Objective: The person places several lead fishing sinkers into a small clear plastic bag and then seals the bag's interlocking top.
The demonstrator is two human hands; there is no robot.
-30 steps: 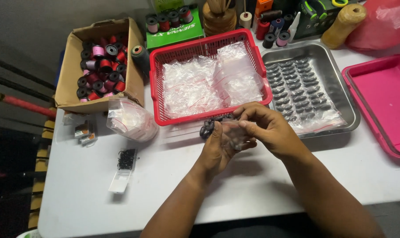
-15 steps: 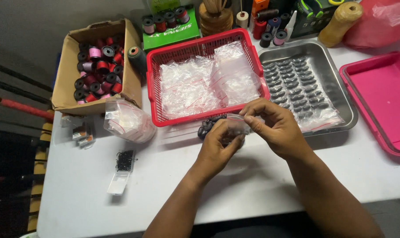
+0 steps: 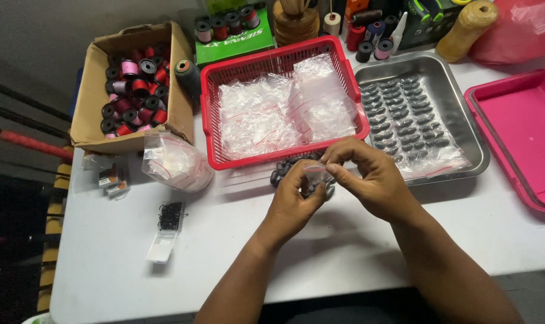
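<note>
Hands point(image 3: 338, 186) pinch a clear bag point(image 3: 315, 174) (red basket point(image 3: 209, 129) just behind, dark weights point(image 3: 282, 174) beside).

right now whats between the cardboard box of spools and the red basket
In the head view, a dark green thread cone stands between the cardboard box and red basket.

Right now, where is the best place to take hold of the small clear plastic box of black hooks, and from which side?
Probably grip the small clear plastic box across its two long side walls, coming from above. It lies flat on the white table, long and narrow, lid open, with the black hooks piled at its far end, so a level lift at mid-length seems safest.
</note>
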